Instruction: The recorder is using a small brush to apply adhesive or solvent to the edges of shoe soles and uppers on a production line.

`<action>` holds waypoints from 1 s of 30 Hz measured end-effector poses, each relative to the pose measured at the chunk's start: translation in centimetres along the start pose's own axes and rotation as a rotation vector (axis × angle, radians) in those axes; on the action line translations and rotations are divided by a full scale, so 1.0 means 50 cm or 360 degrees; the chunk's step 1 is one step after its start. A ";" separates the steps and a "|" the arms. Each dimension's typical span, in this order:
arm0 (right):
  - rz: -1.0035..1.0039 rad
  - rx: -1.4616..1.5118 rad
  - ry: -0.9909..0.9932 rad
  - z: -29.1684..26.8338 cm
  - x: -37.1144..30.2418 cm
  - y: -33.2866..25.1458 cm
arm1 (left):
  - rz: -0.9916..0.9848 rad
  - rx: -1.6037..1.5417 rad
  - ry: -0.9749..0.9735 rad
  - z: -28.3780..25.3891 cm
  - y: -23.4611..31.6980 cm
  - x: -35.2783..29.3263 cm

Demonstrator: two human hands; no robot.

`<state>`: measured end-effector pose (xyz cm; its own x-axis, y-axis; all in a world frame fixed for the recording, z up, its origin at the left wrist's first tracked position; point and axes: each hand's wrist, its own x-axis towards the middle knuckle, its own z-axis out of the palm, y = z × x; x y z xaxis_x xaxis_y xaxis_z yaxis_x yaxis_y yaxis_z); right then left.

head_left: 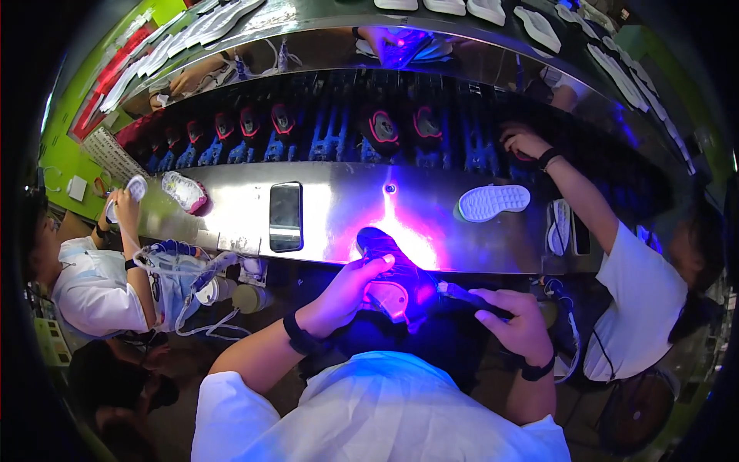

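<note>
Held in front of me at the bench's near edge is a dark shoe upper [387,249], its toe tilted up and away. My left hand [342,289] grips its left side, thumb pressed on top. A pink-lit oval opening shows on the part nearest me. My right hand [517,322] is closed around the handle of a brush [468,295]. The pale bristle end points left at the upper's right side; whether they touch I cannot tell. Strong violet light falls on the upper and on the metal bench [335,189] behind it.
A phone [286,216] and a white shoe sole [493,203] lie on the bench. Several dark uppers [383,128] stand on a blue rack beyond. Co-workers sit at left [100,289] and right [643,300]; the right one's arm reaches over the rack. White soles line the upper shelf [323,15].
</note>
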<state>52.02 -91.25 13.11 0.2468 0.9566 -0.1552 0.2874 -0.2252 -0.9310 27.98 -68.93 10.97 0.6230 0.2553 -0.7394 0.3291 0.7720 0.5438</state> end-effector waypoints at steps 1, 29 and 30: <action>-0.0010 -0.0003 -0.0003 -0.002 0.004 -0.007 | -0.0091 -0.0129 -0.0067 -0.001 -0.001 -0.002; -0.0400 -0.0141 0.0261 0.061 0.047 0.076 | -0.0670 -0.1880 -0.0983 0.019 -0.108 0.002; -0.0438 -0.0115 0.0296 0.072 0.041 0.089 | -0.0652 -0.1871 -0.0975 0.019 -0.110 0.005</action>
<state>50.48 -89.63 7.45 0.3137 0.9346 0.1676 0.4299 0.0176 -0.9027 27.01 -73.69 8.16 0.9376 -0.1635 -0.3070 -0.0316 0.8390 -0.5432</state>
